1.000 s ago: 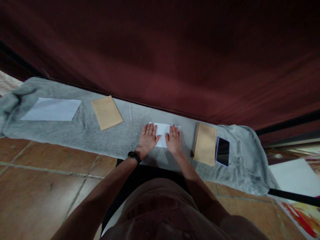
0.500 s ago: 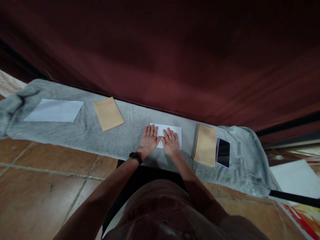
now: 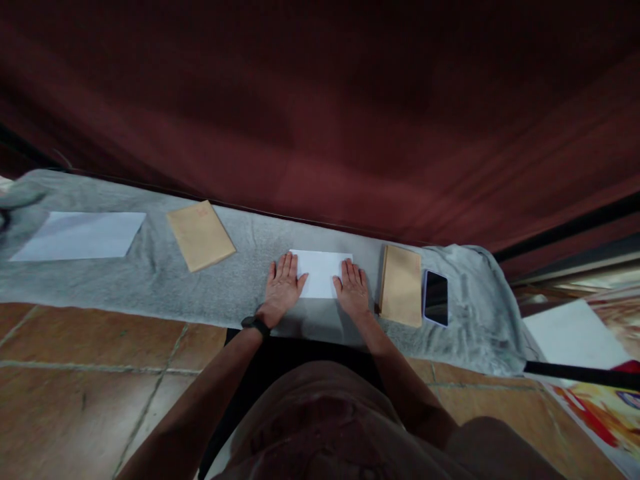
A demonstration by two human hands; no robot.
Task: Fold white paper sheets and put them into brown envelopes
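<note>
A small white rectangle of paper [image 3: 321, 275] lies flat on the grey cloth [image 3: 260, 267] in front of me. My left hand [image 3: 283, 285], with a black band at the wrist, rests flat at its left edge, fingers extended and thumb over the paper. At the right edge lies my right hand [image 3: 353, 288], palm down, its thumb at the paper's side. Neither hand grips anything.
Farther left are a brown envelope [image 3: 201, 236] and a larger white sheet [image 3: 83, 235]. To the right, brown envelopes [image 3: 401, 287] lie beside a phone [image 3: 437, 298]. A dark red curtain [image 3: 320, 133] hangs behind the cloth.
My hands have slid apart from the middle of the paper to its left and right edges, uncovering its centre. The whole view has shifted a little.
</note>
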